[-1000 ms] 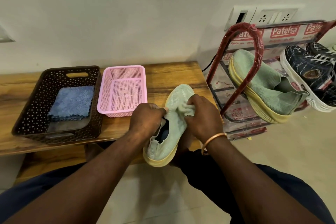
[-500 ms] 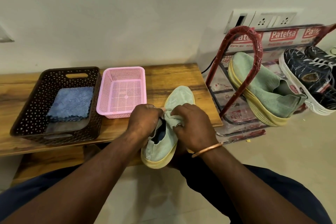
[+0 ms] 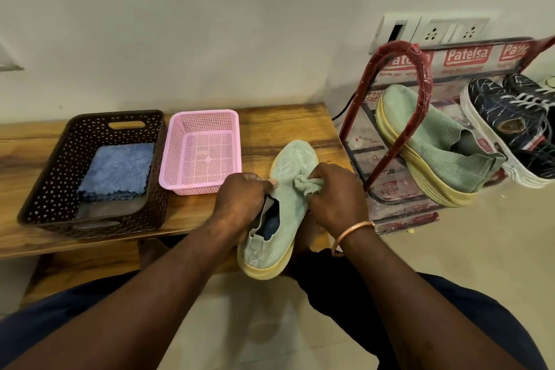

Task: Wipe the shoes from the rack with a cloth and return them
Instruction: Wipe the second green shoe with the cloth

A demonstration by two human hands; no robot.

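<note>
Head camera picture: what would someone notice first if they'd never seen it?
Right in the middle, the left hand grips a pale green shoe while the right hand presses a bunched cloth on its top. Its twin sits on the red rack at the right beside dark sneakers, and a bright pink basket stands on the wooden bench at the left.

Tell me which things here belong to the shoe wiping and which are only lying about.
Job in hand:
pale green knit shoe with yellow sole in left hand; crumpled pale green cloth in right hand; matching shoe and dark blue lace-up sneakers on red metal rack.

Lying about:
brown plastic basket with folded blue cloth; pink plastic mesh basket; wall sockets.
</note>
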